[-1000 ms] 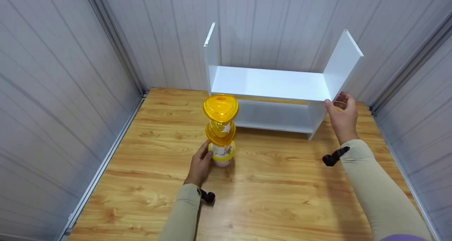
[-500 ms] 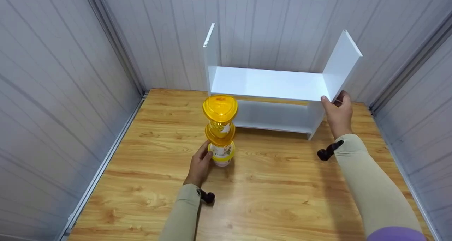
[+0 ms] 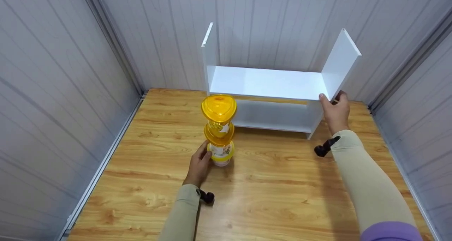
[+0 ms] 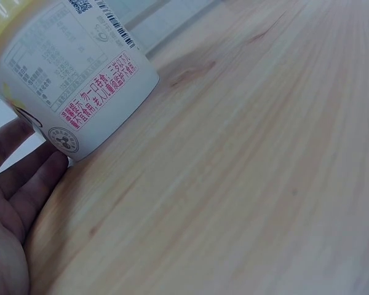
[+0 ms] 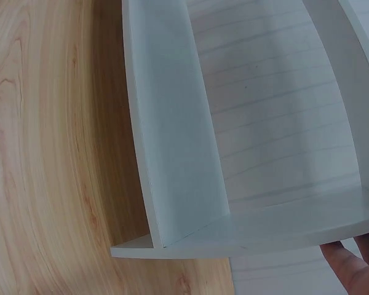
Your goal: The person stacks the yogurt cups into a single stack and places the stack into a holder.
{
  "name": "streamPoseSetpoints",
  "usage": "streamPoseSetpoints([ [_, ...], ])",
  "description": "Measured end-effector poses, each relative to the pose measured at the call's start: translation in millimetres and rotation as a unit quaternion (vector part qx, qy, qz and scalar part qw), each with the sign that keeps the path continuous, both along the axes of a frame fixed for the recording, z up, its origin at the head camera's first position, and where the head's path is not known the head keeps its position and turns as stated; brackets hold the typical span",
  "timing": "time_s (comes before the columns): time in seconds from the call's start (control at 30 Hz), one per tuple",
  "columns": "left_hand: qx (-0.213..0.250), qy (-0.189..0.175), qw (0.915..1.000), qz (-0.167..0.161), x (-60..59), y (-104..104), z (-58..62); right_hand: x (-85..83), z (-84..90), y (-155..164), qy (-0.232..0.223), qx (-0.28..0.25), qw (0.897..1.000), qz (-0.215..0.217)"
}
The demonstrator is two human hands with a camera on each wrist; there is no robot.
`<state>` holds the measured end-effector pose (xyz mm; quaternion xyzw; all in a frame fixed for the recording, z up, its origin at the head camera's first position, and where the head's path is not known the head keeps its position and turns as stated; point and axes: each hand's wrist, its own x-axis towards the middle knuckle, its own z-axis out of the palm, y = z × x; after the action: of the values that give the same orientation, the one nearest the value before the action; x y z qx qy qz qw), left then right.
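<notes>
A stack of plastic tubs stands upright on the wooden table in the head view. At its base is a white printed tub (image 4: 80, 80) with a yellow rim, and translucent yellow pieces (image 3: 219, 108) rise above it. My left hand (image 3: 198, 166) holds the bottom tub from its left side, thumb in front and other fingers further back. A white two-tier shelf (image 3: 268, 84) stands behind to the right. My right hand (image 3: 337, 112) grips its right side panel (image 5: 283, 230) near the upper board, thumb at the front, fingers round the outside; some fingertips are hidden.
The wooden table (image 3: 268, 191) runs up to panelled walls (image 3: 169, 32) at the back and sides. The upper shelf level has no top board. The stack stands in front of the shelf's left end.
My right hand has shifted slightly left and up, its thumb coming over the shelf's front corner. The left hand and the stack look nearly still.
</notes>
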<state>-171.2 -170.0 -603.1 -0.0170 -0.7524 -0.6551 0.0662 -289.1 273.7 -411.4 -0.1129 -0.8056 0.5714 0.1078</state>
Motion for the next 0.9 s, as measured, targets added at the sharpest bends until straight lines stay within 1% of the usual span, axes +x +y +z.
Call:
streamPoseSetpoints([
  [0.13, -0.004, -0.008, 0.9999, 0.006, 0.4, -0.5, 0.3, -1.8, 2.2, -0.5, -0.014, 0.002, 1.000, 0.002],
  [0.27, 0.009, -0.008, 0.9999, 0.002, 0.7, -0.3, 0.2, -3.9, 2.7, -0.7, -0.011, 0.011, 1.000, -0.002],
  [0.4, 0.018, 0.003, 0.9998, -0.006, 0.2, -0.3, -0.9, -4.9, 2.0, -0.4, -0.015, 0.011, 1.000, -0.008],
  [0.5, 0.014, 0.012, 0.9998, -0.008, -1.0, -0.1, -0.8, -5.4, 0.9, 0.0, -0.013, 0.006, 1.000, -0.003],
  [0.6, 0.018, 0.024, 0.9994, -0.017, -1.0, -0.1, 0.3, -5.8, -1.0, 0.4, -0.010, -0.003, 1.000, 0.005],
  [0.67, 0.030, 0.035, 0.9985, -0.028, 0.2, -0.5, 3.3, -5.9, -1.8, 0.3, -0.009, -0.009, 1.000, 0.009],
  [0.8, 0.066, 0.055, 0.9946, -0.059, 8.9, -0.8, 20.0, -5.7, -3.1, -0.2, -0.008, -0.017, 1.000, 0.010],
  [0.9, 0.089, 0.064, 0.9918, -0.066, 15.2, -0.4, 30.6, -5.2, -4.5, -0.1, -0.015, -0.024, 1.000, 0.013],
])
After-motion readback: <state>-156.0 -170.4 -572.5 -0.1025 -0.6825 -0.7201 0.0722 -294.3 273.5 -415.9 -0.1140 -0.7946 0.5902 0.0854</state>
